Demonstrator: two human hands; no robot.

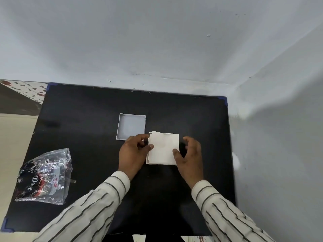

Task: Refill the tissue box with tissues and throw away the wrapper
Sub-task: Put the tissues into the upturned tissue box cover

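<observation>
now i'm pinching the white tissue stack [163,148] from both sides, my left hand [133,154] at its nine o'clock edge, my right hand [189,157] at three; it's sitting square in the box base [147,158] mid-table, the grey lid [131,126] lying open at eleven o'clock, the crinkled clear wrapper [46,177] lying at eight.

The clear wrapper [45,177] reads "Dove" in white script.

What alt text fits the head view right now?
Both hands, left hand and right hand, press a white tissue stack into a box on a black table; grey open lid behind, crinkled clear plastic wrapper far left.
</observation>
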